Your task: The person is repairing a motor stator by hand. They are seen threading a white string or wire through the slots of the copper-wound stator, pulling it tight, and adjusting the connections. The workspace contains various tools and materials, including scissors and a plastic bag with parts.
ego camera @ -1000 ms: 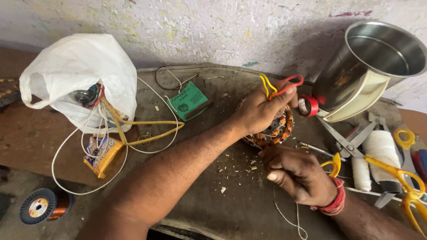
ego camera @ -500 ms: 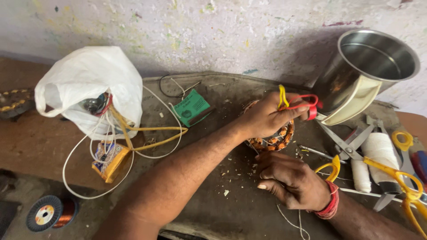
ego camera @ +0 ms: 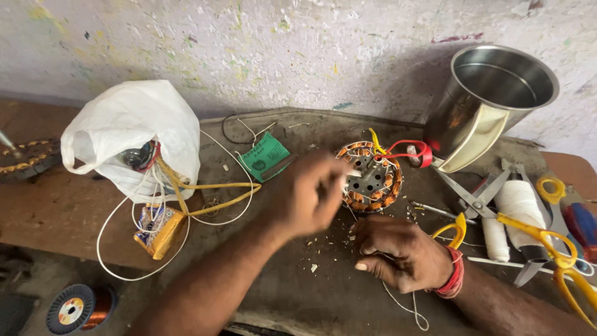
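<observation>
1. The stator (ego camera: 371,177), a round ring of copper windings around a perforated metal core, lies flat on the table (ego camera: 292,292) just beyond both hands, near the middle of the work surface.
2. It looks heavy and stiff for its size, I'd judge; the steel core will take a firm hold, but the thin copper coils look easy to nick or bend.
3. Best hold, by my reading: the outer rim or the metal core, not the windings or the yellow and red leads (ego camera: 407,149) trailing off its far side.
4. The left hand (ego camera: 305,193) hovers at the stator's near-left edge, blurred, fingers curled narrow around something small and pale; what it is I cannot tell.
5. The right hand (ego camera: 401,252) rests on the table just in front of the stator, fingers bent in, pinching a thin white thread (ego camera: 407,305) that loops away below.
6. Crowding the right side: a steel cup (ego camera: 491,99), grey scissors (ego camera: 479,196), thread spools (ego camera: 516,205), yellow-handled scissors (ego camera: 547,239).
7. On the left: a white plastic bag (ego camera: 130,134) spilling wires, a green card (ego camera: 264,157), a copper wire reel (ego camera: 78,306) lower down.
</observation>
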